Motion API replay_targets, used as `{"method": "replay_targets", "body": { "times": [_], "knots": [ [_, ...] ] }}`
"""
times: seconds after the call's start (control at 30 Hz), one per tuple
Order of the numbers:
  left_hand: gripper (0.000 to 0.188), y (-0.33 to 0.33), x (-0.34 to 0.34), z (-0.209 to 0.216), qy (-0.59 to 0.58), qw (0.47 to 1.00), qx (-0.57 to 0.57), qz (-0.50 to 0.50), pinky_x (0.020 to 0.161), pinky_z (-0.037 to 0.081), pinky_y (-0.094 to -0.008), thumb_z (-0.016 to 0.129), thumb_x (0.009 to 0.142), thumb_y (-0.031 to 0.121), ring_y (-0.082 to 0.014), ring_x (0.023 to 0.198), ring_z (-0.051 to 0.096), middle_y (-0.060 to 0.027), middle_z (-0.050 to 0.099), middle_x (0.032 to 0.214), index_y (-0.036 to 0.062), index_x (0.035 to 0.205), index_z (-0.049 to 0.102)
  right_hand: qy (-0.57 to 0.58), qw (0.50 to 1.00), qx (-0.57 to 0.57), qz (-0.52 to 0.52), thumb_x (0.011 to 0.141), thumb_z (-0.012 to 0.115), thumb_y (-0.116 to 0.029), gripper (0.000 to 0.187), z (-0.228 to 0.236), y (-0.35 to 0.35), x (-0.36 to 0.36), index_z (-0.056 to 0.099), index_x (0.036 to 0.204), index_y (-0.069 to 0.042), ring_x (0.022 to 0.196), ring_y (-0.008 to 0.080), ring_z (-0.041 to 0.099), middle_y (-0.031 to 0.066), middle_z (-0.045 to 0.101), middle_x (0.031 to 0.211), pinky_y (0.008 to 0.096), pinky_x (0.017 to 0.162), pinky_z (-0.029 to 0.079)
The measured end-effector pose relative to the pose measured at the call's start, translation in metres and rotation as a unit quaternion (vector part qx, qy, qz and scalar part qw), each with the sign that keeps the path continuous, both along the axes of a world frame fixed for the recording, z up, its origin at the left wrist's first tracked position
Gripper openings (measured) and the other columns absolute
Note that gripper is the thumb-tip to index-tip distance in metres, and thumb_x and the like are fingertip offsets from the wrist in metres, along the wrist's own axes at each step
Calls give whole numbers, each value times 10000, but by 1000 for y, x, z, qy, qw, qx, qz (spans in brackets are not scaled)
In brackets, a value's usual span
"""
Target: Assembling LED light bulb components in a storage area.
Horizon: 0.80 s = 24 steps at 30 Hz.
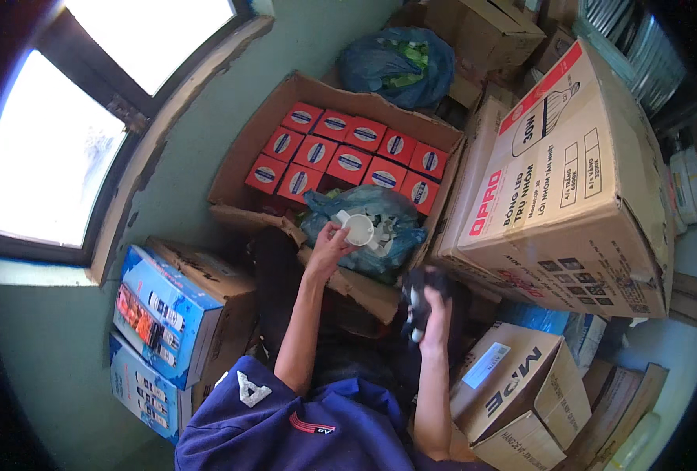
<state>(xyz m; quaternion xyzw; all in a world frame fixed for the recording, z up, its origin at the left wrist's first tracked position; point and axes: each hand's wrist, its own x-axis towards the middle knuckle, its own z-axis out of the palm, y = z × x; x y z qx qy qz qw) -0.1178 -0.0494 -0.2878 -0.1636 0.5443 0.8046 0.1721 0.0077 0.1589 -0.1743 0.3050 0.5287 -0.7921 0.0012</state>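
Note:
My left hand (329, 250) pinches a small white round plastic fitting (359, 229), cup-like with side tabs. Below it lies a blue plastic bag (402, 213) with white pieces inside, resting in an open cardboard carton (234, 157). Several small red boxes (347, 162) with white oval labels fill the carton's far part in rows. Over my lap, right of the carton's near edge, my right hand (436, 320) is wrapped around a black object with pale parts (416, 302). Motion blurs that object, so its kind cannot be made out.
A large brown carton (552, 196) stands to the right, with a smaller open-flapped carton (513, 385) nearer me. Blue printed boxes (168, 314) are stacked on the left beneath a window (58, 149). Another blue bag (399, 67) sits behind the carton of red boxes.

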Motion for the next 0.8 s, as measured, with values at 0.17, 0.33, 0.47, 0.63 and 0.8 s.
{"method": "replay_targets", "body": {
  "times": [0.17,0.33,0.47,0.63,0.8],
  "knots": [
    [257,21,16,90,88,981,173,10,881,495,-375,435,969,198,-193,1051,585,-89,564,1130,56,1182,463,189,967,172,11,935,613,-236,282,36,-46,-70,573,1114,-22,883,139,559,32,575,986,293,816,467],
    [384,42,40,145,147,976,119,104,920,434,-309,397,1020,417,-147,1052,506,-32,506,1136,140,1285,430,292,786,518,168,895,565,-200,448,52,-86,-55,504,1330,-108,1199,438,374,261,408,1258,543,1036,295],
    [341,42,49,164,172,981,70,55,858,426,-282,395,1026,360,-103,941,493,-18,539,983,64,1131,530,321,761,537,172,878,568,-127,477,60,-79,-49,453,1336,-62,1166,427,407,250,426,1247,528,1009,324],
    [357,53,55,180,168,981,44,87,749,431,-254,373,1032,351,-64,813,477,16,542,899,46,1027,558,448,723,522,64,891,540,-60,340,76,-70,-47,433,1203,21,1112,385,478,221,482,1189,463,998,343],
    [367,48,63,191,132,983,98,79,750,434,-250,404,1020,381,-70,833,497,-8,573,924,57,1010,578,309,813,490,60,860,528,-19,269,90,-72,-40,493,1122,24,1066,371,503,217,516,1147,431,964,379]
  ]
}}
